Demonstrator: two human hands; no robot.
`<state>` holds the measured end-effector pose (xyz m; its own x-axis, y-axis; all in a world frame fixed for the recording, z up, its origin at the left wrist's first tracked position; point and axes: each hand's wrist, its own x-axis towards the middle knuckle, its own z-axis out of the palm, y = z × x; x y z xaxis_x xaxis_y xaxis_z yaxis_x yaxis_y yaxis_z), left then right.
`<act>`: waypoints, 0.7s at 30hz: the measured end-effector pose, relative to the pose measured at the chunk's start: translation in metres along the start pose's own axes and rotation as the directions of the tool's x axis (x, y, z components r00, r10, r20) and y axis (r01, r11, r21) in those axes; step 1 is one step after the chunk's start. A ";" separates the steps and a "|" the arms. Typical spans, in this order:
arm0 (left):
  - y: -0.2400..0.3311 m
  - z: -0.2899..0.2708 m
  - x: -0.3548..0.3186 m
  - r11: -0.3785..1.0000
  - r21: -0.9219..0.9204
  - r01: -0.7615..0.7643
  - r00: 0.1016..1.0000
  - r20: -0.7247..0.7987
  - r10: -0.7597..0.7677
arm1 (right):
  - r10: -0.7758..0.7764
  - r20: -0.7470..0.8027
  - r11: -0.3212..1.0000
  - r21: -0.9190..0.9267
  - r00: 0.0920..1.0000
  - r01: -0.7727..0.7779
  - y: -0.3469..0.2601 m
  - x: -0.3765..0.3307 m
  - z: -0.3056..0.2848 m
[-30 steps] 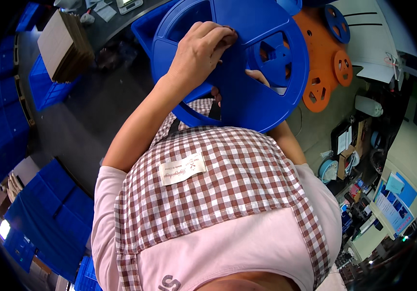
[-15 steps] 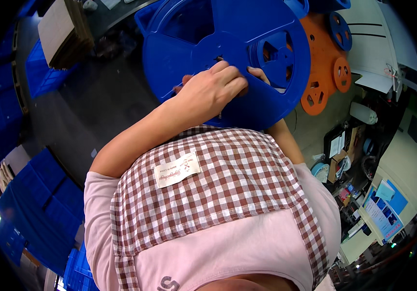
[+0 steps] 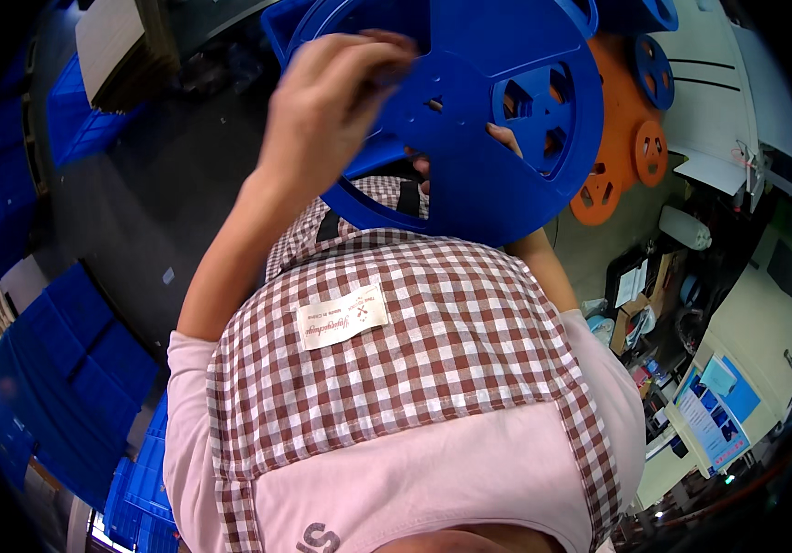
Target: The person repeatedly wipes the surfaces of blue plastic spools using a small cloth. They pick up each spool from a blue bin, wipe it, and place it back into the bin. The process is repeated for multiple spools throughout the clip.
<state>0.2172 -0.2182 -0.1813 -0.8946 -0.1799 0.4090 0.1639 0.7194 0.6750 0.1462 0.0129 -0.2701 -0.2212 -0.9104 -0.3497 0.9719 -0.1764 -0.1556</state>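
Note:
A large blue plastic reel (image 3: 488, 184) with cut-out windows and a small centre hole is in front of my chest. My right hand (image 3: 504, 138) grips it from behind. Its thumb comes through the right-hand window, fingertips show at the lower-left window, and the rest is hidden by the reel. My left hand (image 3: 327, 101) is raised over the reel's upper left side. Its fingers are bent and their tips smeared by motion, so whether they hold anything is unclear. Through the right window, a smaller blue spool (image 3: 529, 106) shows behind the reel.
Orange reels (image 3: 651, 152) and another blue reel (image 3: 654, 72) lie beyond on the right. Stacked cardboard (image 3: 119, 55) stands at the far left near a blue crate (image 3: 87, 138). A pale desk (image 3: 737, 369) with papers is at right.
My left hand has left the reel's centre and swung up and to the left. The reel has turned, bringing a window to its lower left, and has shifted slightly right.

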 end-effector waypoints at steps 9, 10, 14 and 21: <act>-0.026 0.059 0.009 0.971 0.112 -0.213 0.975 0.082 0.204 | 0.002 -0.285 0.989 -0.143 0.958 -0.045 0.008 0.001 0.020; -0.036 0.052 0.008 0.972 0.160 -0.171 0.985 0.061 0.164 | -0.010 -0.211 0.991 -0.131 0.977 -0.018 0.010 0.005 0.010; -0.065 0.021 -0.029 0.956 0.279 -0.086 0.991 0.121 0.054 | -0.013 -0.140 0.988 -0.156 0.990 -0.009 0.005 0.009 -0.010; -0.046 0.024 -0.045 0.992 0.031 0.123 0.989 -0.082 -0.121 | -0.005 -0.160 0.991 -0.132 0.987 -0.016 0.007 0.003 0.013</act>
<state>0.2397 -0.2269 -0.2453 -0.8707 -0.3198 0.3737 0.0393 0.7122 0.7009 0.1536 0.0040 -0.2603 -0.2362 -0.8376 -0.4926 0.9563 -0.1105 -0.2708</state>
